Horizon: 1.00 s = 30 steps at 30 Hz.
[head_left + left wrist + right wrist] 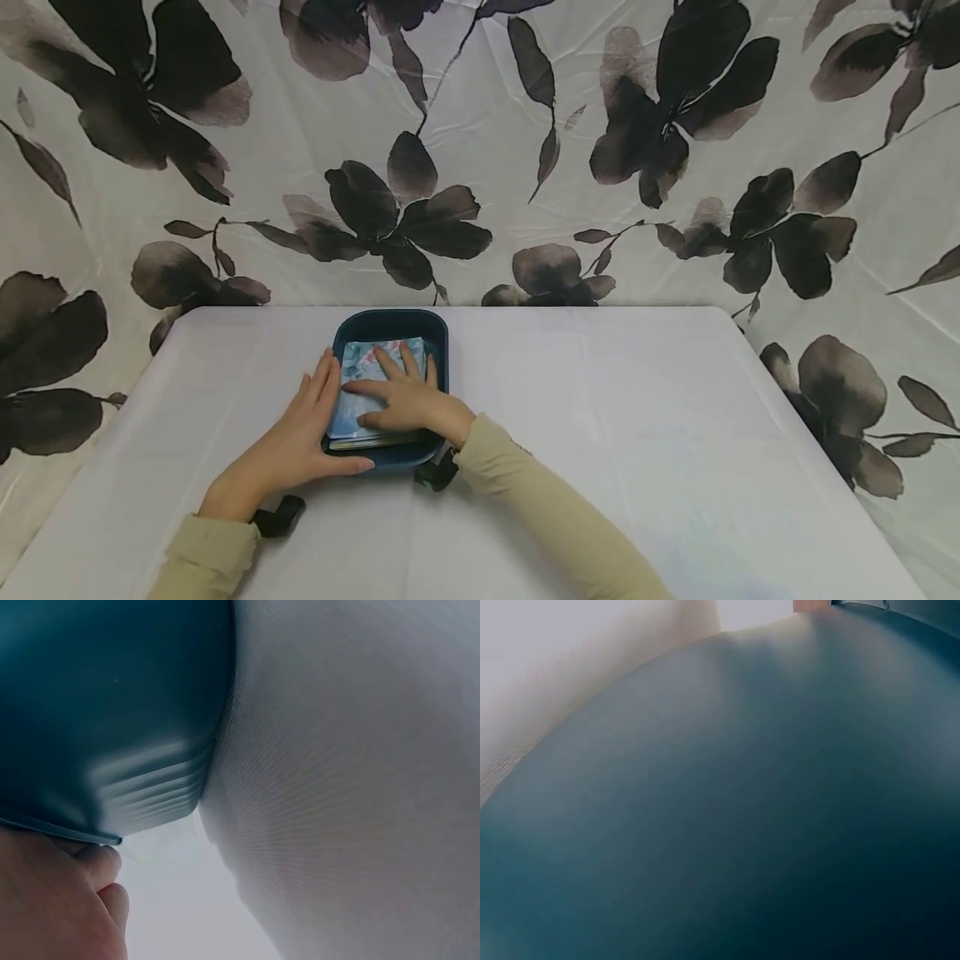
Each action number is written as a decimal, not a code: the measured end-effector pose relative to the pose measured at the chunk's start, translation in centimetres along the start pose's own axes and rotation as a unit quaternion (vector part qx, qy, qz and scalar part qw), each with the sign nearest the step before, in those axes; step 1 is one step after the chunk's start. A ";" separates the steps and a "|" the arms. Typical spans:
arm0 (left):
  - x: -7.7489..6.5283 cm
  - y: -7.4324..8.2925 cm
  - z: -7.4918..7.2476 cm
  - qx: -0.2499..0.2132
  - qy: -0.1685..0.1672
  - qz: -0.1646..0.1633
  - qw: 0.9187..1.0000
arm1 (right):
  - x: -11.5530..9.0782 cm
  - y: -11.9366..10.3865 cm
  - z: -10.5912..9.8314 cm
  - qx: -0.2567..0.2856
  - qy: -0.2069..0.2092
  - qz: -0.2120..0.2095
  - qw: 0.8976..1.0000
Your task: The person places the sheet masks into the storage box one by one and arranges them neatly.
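A dark teal plastic bin [397,460] stands near the table's far edge, left of centre. Inside it lies a light blue patterned item [348,414], with layered edges at the front like a book or a stack of booklets. My right hand [411,402] rests on its top, fingers spread. Along the bin's left side, my left hand [303,437] lies with straight fingers, its thumb stretched over the front rim. Seen from the left wrist, part of the left hand [56,900] touches the rim. The right wrist view is mostly filled by the bin's blurred wall [727,772].
The white-covered table [637,433] extends to both sides of the bin. Behind it hangs a pale cloth [540,225] with dark flowers. A black wrist device [279,517] sits at the left wrist, another [437,472] under the right wrist.
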State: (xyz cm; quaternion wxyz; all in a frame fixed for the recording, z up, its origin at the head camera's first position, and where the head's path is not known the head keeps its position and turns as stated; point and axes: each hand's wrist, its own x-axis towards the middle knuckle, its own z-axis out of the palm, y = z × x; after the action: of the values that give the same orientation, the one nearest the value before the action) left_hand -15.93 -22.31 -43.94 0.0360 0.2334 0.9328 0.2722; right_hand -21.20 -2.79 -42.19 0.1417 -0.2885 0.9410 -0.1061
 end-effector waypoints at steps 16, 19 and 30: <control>-0.5 -0.3 0.0 -0.003 0.002 0.012 1.000 | -0.8 0.3 -0.7 0.093 -0.005 -0.047 0.995; -0.5 -0.4 0.0 -0.003 0.005 0.015 1.000 | -1.6 0.9 -1.7 0.135 -0.018 -0.074 0.988; -0.7 -0.9 -0.8 0.008 0.004 0.020 1.000 | -8.5 5.7 -6.3 0.236 0.058 -0.094 0.966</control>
State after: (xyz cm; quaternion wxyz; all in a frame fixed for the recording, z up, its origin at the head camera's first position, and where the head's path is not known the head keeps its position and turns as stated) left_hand -15.79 -23.70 -43.75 0.0247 0.2509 0.9302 0.2666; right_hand -19.45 7.50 -36.15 0.1402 -0.3276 0.8646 -0.3543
